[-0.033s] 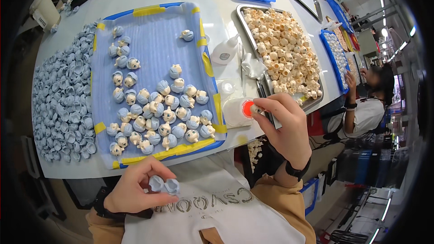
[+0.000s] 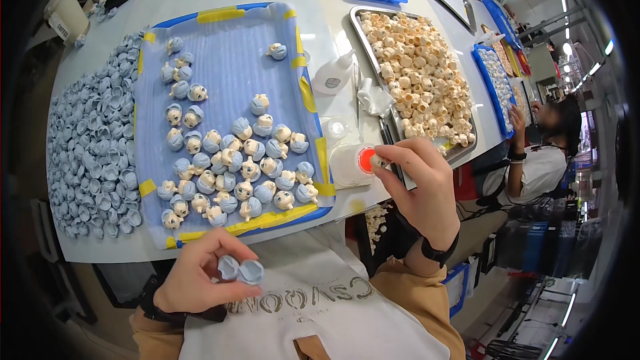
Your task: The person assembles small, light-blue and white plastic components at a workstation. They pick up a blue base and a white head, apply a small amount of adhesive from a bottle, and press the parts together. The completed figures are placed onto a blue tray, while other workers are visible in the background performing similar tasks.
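Observation:
My left hand (image 2: 200, 277) pinches two light-blue hollow hair caps (image 2: 251, 272) side by side, above my apron. Between the thumb and forefinger of my right hand (image 2: 427, 190) is a small cream doll head (image 2: 379, 162) with a painted eye showing. It is held right by the red-orange mouth of a whitish jar (image 2: 347, 167); whether they touch I cannot tell. In front of me lies a blue-lined tray (image 2: 227, 43) edged with yellow tape. Several doll heads with blue hair (image 2: 244, 191) rest on it, mostly in its near half.
Loose blue hair caps (image 2: 93, 153) form a heap left of the tray. A metal tray (image 2: 358, 21) heaped with cream head pieces (image 2: 417, 67) stands at the right, beside a white squeeze bottle (image 2: 335, 75) and crumpled tissue (image 2: 375, 99). Another person (image 2: 543, 167) sits farther right.
The two hair caps have tilted slightly in my left fingers. My right hand and the doll head are almost where they were.

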The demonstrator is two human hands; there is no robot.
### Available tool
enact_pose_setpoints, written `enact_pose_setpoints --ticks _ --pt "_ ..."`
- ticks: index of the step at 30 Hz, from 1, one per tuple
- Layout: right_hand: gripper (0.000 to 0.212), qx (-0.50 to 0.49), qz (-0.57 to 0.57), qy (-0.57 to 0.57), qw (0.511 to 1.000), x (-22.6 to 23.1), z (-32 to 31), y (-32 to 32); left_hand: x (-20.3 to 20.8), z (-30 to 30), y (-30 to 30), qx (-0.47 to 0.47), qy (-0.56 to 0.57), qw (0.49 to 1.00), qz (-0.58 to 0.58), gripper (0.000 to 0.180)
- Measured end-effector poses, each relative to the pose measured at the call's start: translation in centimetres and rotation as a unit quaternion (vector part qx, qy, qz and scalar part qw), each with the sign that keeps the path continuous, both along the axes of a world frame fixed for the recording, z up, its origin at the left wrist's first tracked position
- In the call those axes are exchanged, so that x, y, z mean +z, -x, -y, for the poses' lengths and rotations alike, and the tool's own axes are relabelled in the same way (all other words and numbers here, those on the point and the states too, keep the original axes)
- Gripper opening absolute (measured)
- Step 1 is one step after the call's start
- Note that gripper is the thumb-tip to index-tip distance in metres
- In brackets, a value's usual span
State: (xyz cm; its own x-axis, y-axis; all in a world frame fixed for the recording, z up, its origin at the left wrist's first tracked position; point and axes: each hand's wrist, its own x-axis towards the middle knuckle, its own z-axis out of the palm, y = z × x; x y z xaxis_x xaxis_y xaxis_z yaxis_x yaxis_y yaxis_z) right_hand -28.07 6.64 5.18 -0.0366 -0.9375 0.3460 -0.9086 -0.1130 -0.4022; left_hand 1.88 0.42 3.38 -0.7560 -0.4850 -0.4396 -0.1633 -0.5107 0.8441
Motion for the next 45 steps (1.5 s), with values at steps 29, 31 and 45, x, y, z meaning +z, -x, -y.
enact_pose_setpoints --ticks 29,31,45 --pt "0.035 0.283 0.237 0.086 0.925 -1.7 -0.3 -7.4 -0.3 0.5 2.3 -0.046 -0.046 0.995 -0.079 0.033" --pt "0.033 0.282 0.207 0.055 0.935 -1.3 -0.4 -7.1 -0.2 0.4 2.5 -0.037 -0.052 0.994 -0.091 0.031" --pt "0.041 0.224 0.287 0.075 0.928 -2.0 -1.1 -8.8 -1.8 0.3 1.4 -0.064 -0.131 0.974 -0.170 0.031"
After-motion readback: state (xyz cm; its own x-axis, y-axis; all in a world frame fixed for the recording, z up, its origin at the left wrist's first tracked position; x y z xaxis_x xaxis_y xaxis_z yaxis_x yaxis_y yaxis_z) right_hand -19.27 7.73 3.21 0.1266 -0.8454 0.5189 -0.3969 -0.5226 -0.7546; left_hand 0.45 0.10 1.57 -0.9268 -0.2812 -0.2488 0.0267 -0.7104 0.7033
